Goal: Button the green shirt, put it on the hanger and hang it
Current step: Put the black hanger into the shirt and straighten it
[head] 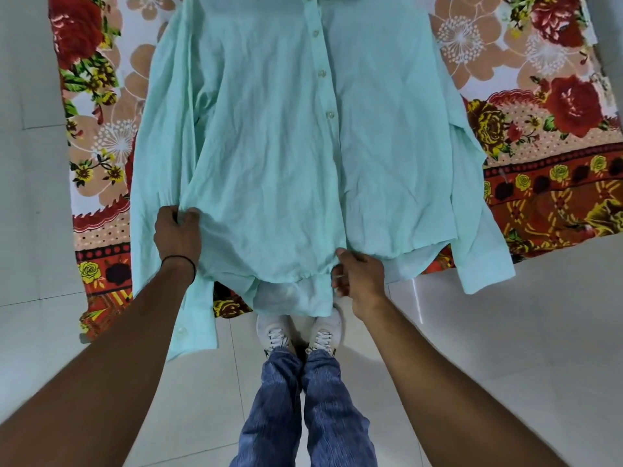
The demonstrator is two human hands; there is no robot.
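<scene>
Green shirt (276,156) laid front-up on floral bedsheet (553,106), placket buttons fastened, left hand (177,232) pinching side hem fabric, right hand (359,276) pinching lower placket edge.

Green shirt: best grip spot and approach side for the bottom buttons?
Pinch the placket low, at the hem, coming from the near edge. The green shirt lies front up, hem overhanging the bedsheet, so that edge hangs free. The right hand pinches there; the left hand grips the hem.
</scene>
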